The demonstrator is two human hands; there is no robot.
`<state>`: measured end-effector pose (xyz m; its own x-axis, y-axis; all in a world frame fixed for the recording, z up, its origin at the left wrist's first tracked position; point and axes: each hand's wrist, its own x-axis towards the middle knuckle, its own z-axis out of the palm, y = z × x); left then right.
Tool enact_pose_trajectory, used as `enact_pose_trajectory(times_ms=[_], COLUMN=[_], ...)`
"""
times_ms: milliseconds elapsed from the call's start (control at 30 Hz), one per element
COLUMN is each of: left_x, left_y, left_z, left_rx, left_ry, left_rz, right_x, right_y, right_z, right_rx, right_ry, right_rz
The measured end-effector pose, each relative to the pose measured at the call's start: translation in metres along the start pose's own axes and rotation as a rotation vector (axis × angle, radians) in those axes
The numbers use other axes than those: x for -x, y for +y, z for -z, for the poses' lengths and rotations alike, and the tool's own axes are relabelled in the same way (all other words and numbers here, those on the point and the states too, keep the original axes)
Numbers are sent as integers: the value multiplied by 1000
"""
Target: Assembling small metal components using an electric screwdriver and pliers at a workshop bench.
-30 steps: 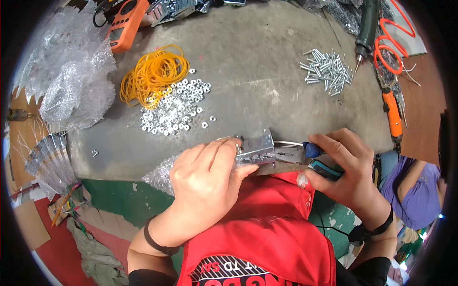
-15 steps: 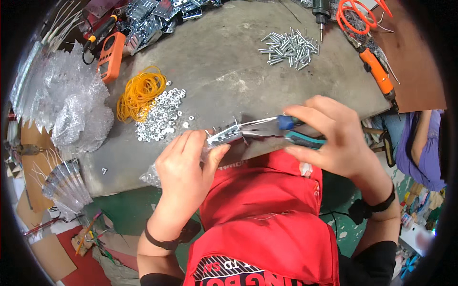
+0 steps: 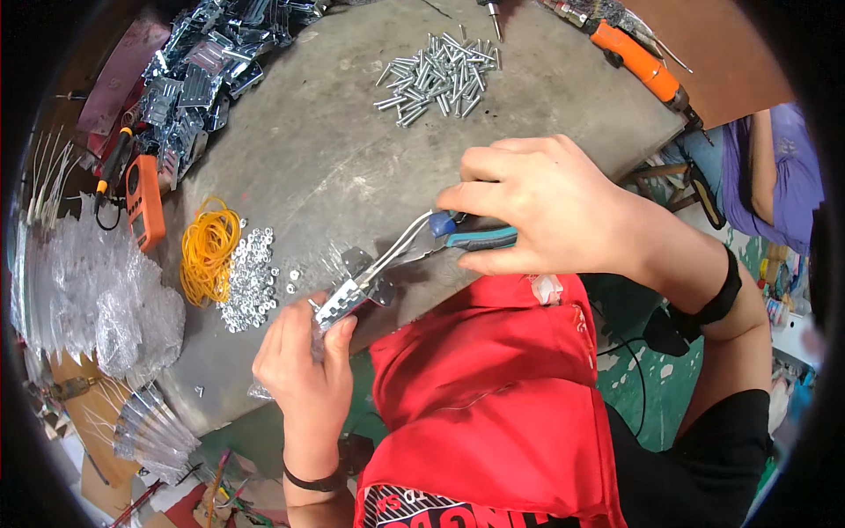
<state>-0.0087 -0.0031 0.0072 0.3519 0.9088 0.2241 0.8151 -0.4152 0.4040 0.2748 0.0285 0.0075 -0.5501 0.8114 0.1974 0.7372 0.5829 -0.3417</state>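
My left hand (image 3: 304, 370) pinches a shiny metal bracket assembly (image 3: 341, 304) between thumb and fingers, tilted up to the right. Dark round parts stick out at its far end. Two whitish wires (image 3: 400, 239) run from there toward my right hand (image 3: 550, 207). That hand is wrapped round pliers with teal-and-black handles (image 3: 482, 238); their jaws point at the bracket, and I cannot tell whether they touch it. A blue piece (image 3: 442, 223) sits at the wires' end by my right fingertips; whether it belongs to the pliers is unclear.
On the grey table (image 3: 343, 150) lie screws (image 3: 440, 77), nuts (image 3: 251, 282) and yellow rubber bands (image 3: 209, 255). Metal plates (image 3: 198, 84), an orange meter (image 3: 145, 202) and bubble wrap (image 3: 132, 308) stand left. An orange screwdriver tool (image 3: 642, 63) lies far right; a person in purple (image 3: 779, 176) sits beyond.
The whole view has turned, shifting the table's things left in the picture. Both hands appear farther left, and the bracket is tilted more steeply. Both grips stay the same.
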Motion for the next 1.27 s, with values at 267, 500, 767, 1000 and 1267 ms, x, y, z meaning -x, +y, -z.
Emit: enact_pose_trajectory(times_ms=[267, 500, 767, 1000, 1267], left_x=[-1, 1, -5, 6, 4], left_y=[-2, 0, -1, -1, 28], left_z=[-2, -5, 9, 17, 69], left_rx=[75, 71, 25, -44, -159], left_ry=[-40, 22, -12, 17, -121], left_rz=[137, 133, 86, -55, -207], right_x=[-12, 2, 18, 88, -8], right_y=[-16, -29, -15, 82, -57], right_z=[-6, -14, 0, 24, 32], right_rx=[-64, -57, 27, 295, 54], right_ry=[-141, 8, 131, 478, 231], right_rz=[-101, -204, -92, -488, 212])
